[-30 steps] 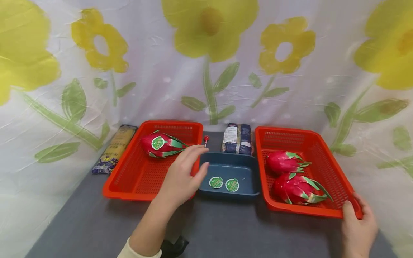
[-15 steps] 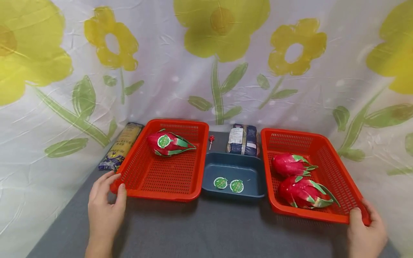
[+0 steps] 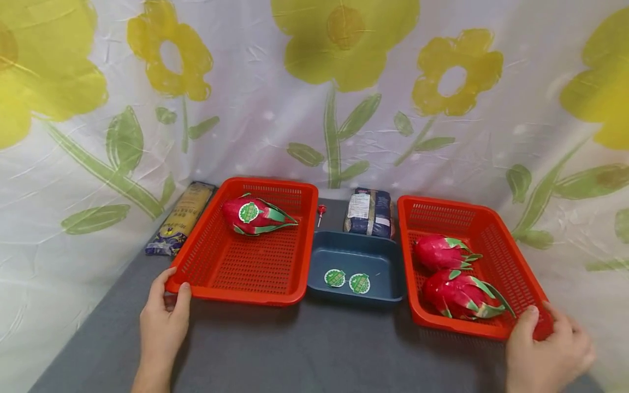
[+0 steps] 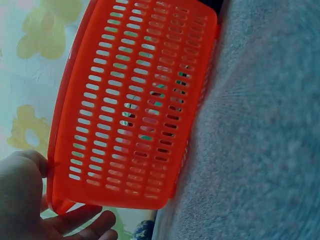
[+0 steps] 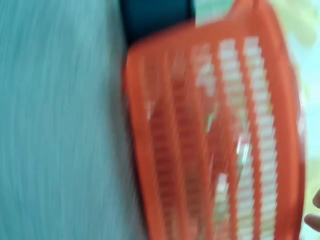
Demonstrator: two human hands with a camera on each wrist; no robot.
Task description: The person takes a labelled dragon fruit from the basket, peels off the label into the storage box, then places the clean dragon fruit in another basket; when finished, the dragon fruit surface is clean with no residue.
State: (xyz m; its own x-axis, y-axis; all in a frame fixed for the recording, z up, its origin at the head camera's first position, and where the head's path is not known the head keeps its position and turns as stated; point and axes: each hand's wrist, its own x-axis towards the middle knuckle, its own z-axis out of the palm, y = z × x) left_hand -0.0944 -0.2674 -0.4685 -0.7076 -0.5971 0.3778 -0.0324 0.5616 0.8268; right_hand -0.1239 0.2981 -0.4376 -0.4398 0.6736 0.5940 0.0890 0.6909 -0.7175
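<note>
My left hand [image 3: 163,327] grips the near left corner of the left red plastic basket [image 3: 245,297], thumb at the rim and fingers around the corner. The left wrist view shows those fingers [image 4: 82,220] below that corner. One dragon fruit [image 3: 256,215] with a green round sticker lies in this basket. My right hand [image 3: 547,346] holds the near right corner of the right red basket [image 3: 464,327], thumb on its near rim. Two dragon fruits, one behind [image 3: 444,252] and one in front [image 3: 464,295], lie inside. The right wrist view is blurred, with fingertips [image 5: 314,220] at its edge.
Between the baskets stands a dark blue tray [image 3: 356,299] with two green round stickers [image 3: 336,278]. Behind it are a dark blue package [image 3: 368,213] and a red lollipop [image 3: 321,212]. A yellow and purple packet [image 3: 182,218] lies far left. A flowered curtain hangs behind.
My left hand has moved from above the blue tray to the left basket's near left corner. My right hand has shifted slightly left along the right basket's corner.
</note>
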